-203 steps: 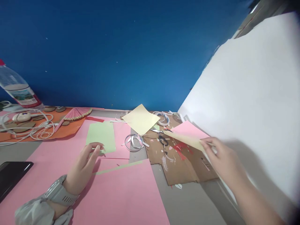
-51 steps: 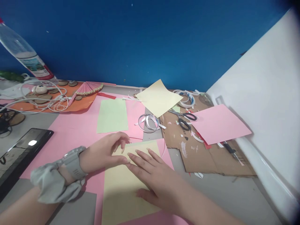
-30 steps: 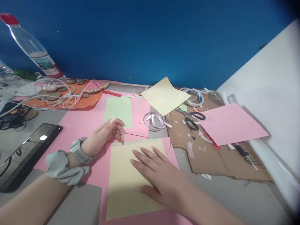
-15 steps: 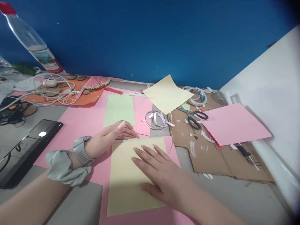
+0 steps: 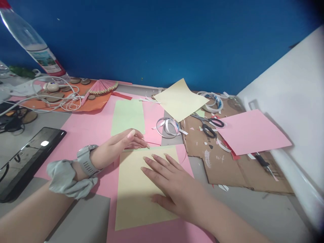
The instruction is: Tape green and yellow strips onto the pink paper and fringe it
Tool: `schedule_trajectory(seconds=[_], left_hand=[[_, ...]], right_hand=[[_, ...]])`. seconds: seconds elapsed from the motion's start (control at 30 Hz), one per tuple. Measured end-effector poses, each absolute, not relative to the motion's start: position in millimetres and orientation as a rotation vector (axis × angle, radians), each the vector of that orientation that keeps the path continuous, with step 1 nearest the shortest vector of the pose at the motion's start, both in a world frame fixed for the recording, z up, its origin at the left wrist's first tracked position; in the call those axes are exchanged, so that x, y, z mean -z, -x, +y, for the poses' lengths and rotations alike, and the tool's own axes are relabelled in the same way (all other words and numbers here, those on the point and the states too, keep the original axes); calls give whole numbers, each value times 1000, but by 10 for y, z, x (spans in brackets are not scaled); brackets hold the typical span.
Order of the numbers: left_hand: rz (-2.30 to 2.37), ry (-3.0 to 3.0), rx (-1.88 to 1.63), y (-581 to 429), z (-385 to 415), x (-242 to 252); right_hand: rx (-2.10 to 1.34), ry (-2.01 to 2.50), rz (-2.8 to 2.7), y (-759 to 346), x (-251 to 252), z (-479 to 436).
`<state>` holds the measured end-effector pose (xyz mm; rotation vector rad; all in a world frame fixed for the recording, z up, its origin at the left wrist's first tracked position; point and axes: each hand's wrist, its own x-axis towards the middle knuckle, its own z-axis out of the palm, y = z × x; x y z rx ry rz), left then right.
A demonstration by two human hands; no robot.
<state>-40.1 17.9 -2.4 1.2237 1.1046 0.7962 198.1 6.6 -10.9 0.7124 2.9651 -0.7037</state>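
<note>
A pale yellow sheet (image 5: 134, 199) lies flat on a big pink sheet (image 5: 86, 131) in front of me. My right hand (image 5: 169, 180) rests on the yellow sheet, palm down with fingers stretched out. My left hand (image 5: 118, 145), with a grey watch and a grey scrunchie on the wrist, lies at the sheet's far left corner, fingers extended and fingertips on its top edge. Neither hand holds anything.
A green sheet (image 5: 128, 116), a second yellow sheet (image 5: 179, 99), tape rings (image 5: 167, 126), scissors (image 5: 207, 126) on cardboard (image 5: 227, 168), and a pink sheet (image 5: 250, 131) lie beyond. A dark tablet (image 5: 25, 158), cables (image 5: 58, 98), a paper fan (image 5: 101, 87) and a bottle (image 5: 32, 44) sit left; a white board (image 5: 291, 101) leans right.
My right hand brought the yellow sheet from the right and laid it flat on the pink sheet. My left hand rose, curled, then stretched out again along the sheet's top edge.
</note>
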Motion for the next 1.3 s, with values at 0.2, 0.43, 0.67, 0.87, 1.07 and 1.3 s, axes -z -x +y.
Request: schedule_trajectory(seconds=[0.2,0.43,0.67,0.87,1.07,1.3], left_hand=[[1113,-1214,-797,408,183,25],[1143,-1237,-872,398,163,24],[1534,-2110,-618,319,101,40],[1408,-2293,-401,289,128,127],[1388,-2332,-363,292,121,125],[1390,-2302,-385,290,135,121]], right_hand=[[673,-721,2963,-1976,107,58],[677,-715,2942,-1975,82,74],[677,-718,2972,-1996,123,67],[617,-768,2983,-2018,125,96],[468,-870,2956,-2074,91,140],[365,-970,2984,-2101,19,150]])
